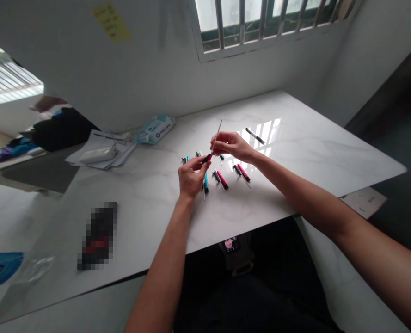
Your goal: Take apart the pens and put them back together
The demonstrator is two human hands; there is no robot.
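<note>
Between the fingers of my left hand [190,179] is a red and black pen barrel [207,158], tilted up to the right. My right hand [233,144] pinches a thin, pale pen refill [219,127] above it, its lower end close to the barrel's end; whether it is inside I cannot tell. On the table just below my hands lie pen parts: a red barrel [222,179] and another red barrel [243,172], each beside small black pieces and a white refill. A teal barrel [205,183] lies partly behind my left hand.
An assembled black pen [254,135] lies beyond my right hand on the white marbled table [316,138]. Back left are a wipes packet [156,129] and papers [103,148] with a white device. A pixelated dark object [99,236] and a blue package [2,269] are at left.
</note>
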